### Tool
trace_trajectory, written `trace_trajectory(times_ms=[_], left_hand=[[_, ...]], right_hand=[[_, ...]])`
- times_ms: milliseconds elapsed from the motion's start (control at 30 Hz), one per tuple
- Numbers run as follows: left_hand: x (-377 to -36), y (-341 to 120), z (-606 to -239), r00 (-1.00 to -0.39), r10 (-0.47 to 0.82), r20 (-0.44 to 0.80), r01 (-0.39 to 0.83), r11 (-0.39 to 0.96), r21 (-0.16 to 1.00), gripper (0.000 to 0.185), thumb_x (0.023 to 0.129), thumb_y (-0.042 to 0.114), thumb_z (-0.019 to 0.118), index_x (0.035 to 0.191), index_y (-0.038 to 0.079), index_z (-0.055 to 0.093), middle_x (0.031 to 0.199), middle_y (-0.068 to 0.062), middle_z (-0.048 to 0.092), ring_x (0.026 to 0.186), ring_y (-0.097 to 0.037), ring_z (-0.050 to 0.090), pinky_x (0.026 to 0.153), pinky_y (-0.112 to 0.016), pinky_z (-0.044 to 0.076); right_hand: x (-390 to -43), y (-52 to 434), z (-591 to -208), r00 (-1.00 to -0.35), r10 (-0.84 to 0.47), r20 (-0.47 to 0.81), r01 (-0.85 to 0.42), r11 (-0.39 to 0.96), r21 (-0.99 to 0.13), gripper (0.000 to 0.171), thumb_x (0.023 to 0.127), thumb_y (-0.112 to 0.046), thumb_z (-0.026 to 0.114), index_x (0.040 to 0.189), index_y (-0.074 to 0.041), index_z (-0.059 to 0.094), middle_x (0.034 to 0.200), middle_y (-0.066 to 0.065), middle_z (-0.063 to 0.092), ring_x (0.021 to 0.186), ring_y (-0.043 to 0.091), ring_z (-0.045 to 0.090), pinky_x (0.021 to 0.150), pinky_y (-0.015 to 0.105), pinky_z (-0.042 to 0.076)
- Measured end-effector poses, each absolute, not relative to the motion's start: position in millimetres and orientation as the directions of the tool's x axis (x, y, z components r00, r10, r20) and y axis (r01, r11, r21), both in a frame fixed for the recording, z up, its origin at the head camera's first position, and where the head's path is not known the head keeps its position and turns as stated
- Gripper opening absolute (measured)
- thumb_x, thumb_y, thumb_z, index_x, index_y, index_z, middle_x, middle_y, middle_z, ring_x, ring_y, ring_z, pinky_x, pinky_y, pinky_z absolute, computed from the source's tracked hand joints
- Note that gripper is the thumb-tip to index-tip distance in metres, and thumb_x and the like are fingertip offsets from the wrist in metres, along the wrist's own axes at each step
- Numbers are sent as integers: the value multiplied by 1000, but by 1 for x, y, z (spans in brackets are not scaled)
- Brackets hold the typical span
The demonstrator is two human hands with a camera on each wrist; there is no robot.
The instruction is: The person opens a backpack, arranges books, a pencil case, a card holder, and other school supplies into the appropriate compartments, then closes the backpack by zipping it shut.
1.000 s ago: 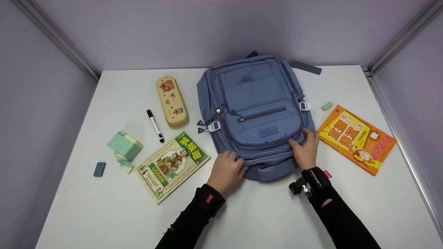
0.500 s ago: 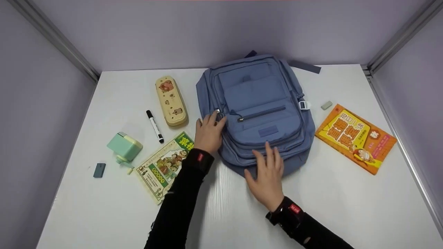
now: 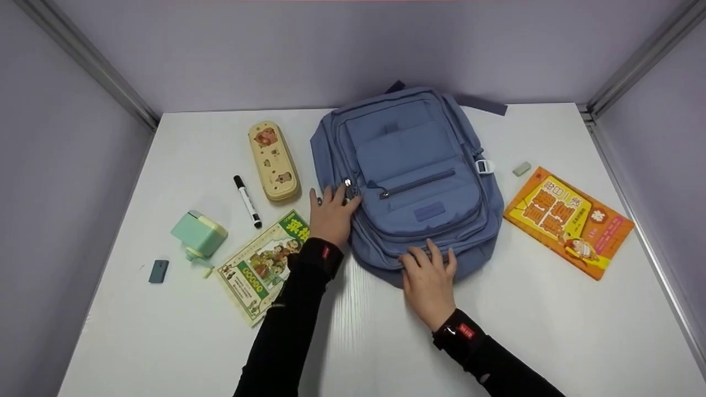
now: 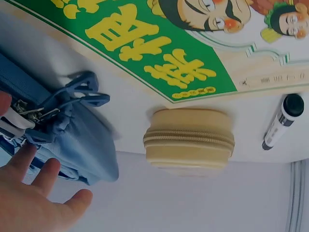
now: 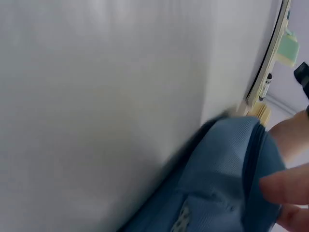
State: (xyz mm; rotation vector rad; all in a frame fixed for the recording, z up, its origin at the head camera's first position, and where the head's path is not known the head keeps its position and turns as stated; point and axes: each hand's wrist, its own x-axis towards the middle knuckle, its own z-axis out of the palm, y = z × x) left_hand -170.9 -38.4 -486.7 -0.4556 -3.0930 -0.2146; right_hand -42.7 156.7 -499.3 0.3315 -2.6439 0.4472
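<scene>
White table (image 3: 496,331): left hand (image 3: 331,216) at backpack (image 3: 419,160) zipper, right hand (image 3: 429,278) flat on base

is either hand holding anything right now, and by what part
The left hand pinches the zipper pull on the blue fabric backpack. The right hand only rests on its bottom edge.

- Backpack (image 3: 413,176): lies flat at the centre back of the tabletop (image 3: 551,331).
- Left hand (image 3: 330,215): on the backpack's left edge, at the zipper pulls.
- Right hand (image 3: 429,275): on the backpack's near edge.
- Pencil case (image 3: 273,160): left of the backpack.
- Marker (image 3: 247,200): just left of the pencil case.
- Picture book (image 3: 265,264): in front of the marker, under the left forearm.
- Sharpener (image 3: 198,234): left of the picture book.
- Small eraser (image 3: 158,271): left of the sharpener, nearer the front.
- Second book (image 3: 569,220): right of the backpack.
- Second eraser (image 3: 520,169): behind the second book.
</scene>
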Motion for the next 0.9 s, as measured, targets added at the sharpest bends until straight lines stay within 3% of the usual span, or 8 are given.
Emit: trace_trajectory(times_ms=[233, 367, 500, 667, 800, 900], left_hand=[[-157, -38, -492, -933, 323, 156, 344, 930, 132, 41, 100, 10, 37, 127, 25, 63, 138, -16, 54, 133, -41, 46, 112, -66, 31], [-150, -36, -496, -911, 357, 207, 387, 912, 133, 30, 99, 16, 47, 122, 22, 65, 140, -15, 54, 134, -40, 47, 112, -66, 32], [-125, -28, -499, -923, 342, 176, 370, 915, 163, 26, 96, 22, 55, 120, 23, 65, 145, -14, 53, 141, -39, 44, 116, -66, 26], [-82, -12, -500, -949, 294, 115, 313, 925, 218, 28, 96, 12, 55, 120, 23, 66, 144, -14, 53, 143, -39, 42, 117, -68, 22], [-50, 2, -500, -965, 252, 69, 261, 930, 258, 37, 91, 3, 57, 122, 22, 64, 143, -13, 51, 143, -40, 39, 117, -69, 23], [-27, 13, -499, -975, 220, 39, 223, 938, 266, 41, 88, 7, 63, 126, 23, 63, 142, -13, 50, 142, -40, 39, 115, -69, 25]], right_hand=[[-52, 186, -501, -850, -169, 500, -337, 903, -268, 16, 79, 6, 70, 83, -10, 69, 95, 8, 75, 112, 40, 64, 101, 73, 34], [-58, 207, -505, -819, -200, 538, -384, 888, -254, 22, 76, 13, 63, 79, -8, 67, 93, 8, 76, 110, 39, 66, 102, 72, 36], [-53, 236, -510, -798, -248, 549, -441, 862, -252, 24, 73, 16, 56, 76, -7, 64, 96, 10, 76, 112, 39, 66, 106, 69, 35], [-43, 267, -514, -786, -298, 542, -484, 842, -239, 25, 73, 17, 52, 75, -7, 62, 103, 13, 75, 118, 40, 62, 106, 70, 34], [-40, 286, -511, -815, -284, 505, -461, 846, -268, 26, 76, 18, 52, 76, -6, 62, 116, 16, 72, 127, 42, 56, 108, 72, 31], [-41, 296, -506, -851, -267, 452, -427, 852, -302, 27, 76, 19, 53, 76, -5, 65, 126, 19, 68, 133, 45, 51, 109, 73, 28]])
